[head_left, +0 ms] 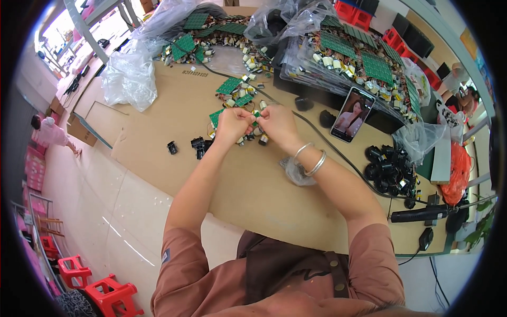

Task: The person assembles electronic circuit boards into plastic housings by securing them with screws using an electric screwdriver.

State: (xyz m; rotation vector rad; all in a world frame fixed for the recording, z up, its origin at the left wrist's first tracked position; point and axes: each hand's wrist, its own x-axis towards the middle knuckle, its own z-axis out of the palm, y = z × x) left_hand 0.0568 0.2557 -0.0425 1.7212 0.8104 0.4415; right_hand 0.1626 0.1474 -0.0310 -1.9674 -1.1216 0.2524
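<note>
Grip, left hand [235, 124] and right hand [279, 124]: pinching 1 small green part [255, 123]. Green panels [229, 85] beyond; desk [264, 206] beneath.

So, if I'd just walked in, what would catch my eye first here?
Probably the left hand and right hand, close together in the middle, working at a cluster of green circuit boards. Next, the lit phone to their right, with a person on its screen, below a big heap of more green boards. The bright red stools on the floor at lower left also stand out.
</note>
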